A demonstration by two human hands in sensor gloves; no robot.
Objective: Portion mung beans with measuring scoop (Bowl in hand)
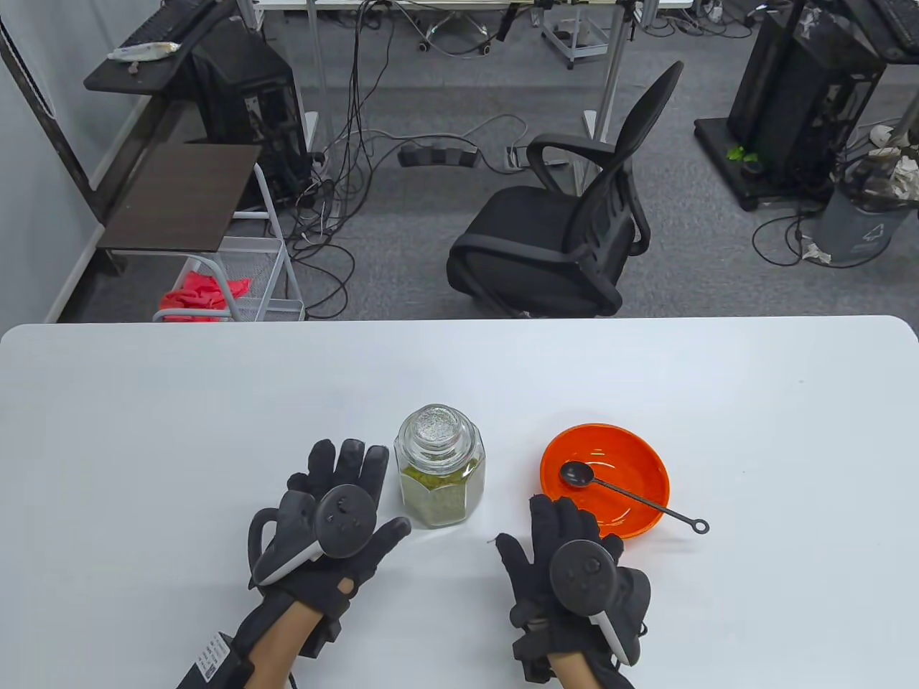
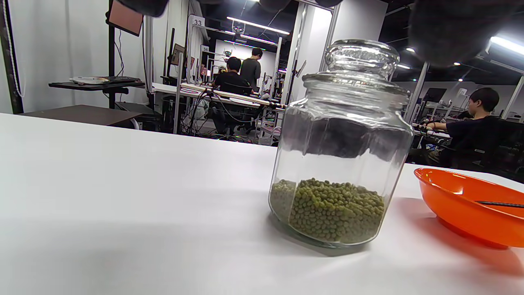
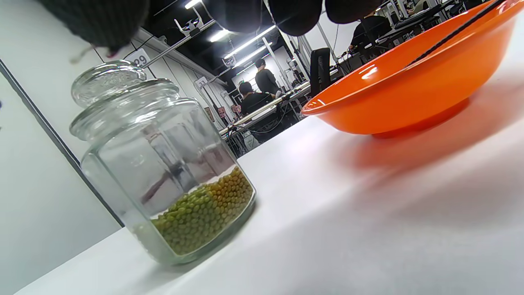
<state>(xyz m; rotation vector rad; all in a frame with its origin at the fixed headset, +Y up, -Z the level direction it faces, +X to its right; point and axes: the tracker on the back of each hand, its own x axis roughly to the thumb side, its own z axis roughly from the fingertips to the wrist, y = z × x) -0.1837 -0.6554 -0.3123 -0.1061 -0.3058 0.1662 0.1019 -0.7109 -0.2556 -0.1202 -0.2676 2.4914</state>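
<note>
- Nearest us, our left hand (image 1: 337, 520) and right hand (image 1: 574, 567) lie flat on the smooth white table (image 1: 143, 430), fingers straight and spread, holding nothing.
- Just right of our left fingertips stands the faceted glass jar (image 1: 440, 477), lid (image 1: 434, 425) on, green mung beans (image 2: 331, 209) filling its bottom.
- Just past our right fingertips sits the glossy orange bowl (image 1: 632, 495), round and shallow; the thin black scoop (image 1: 617, 491) lies in it, handle over the rim.
- Bare table stretches beyond both to its far edge.
</note>
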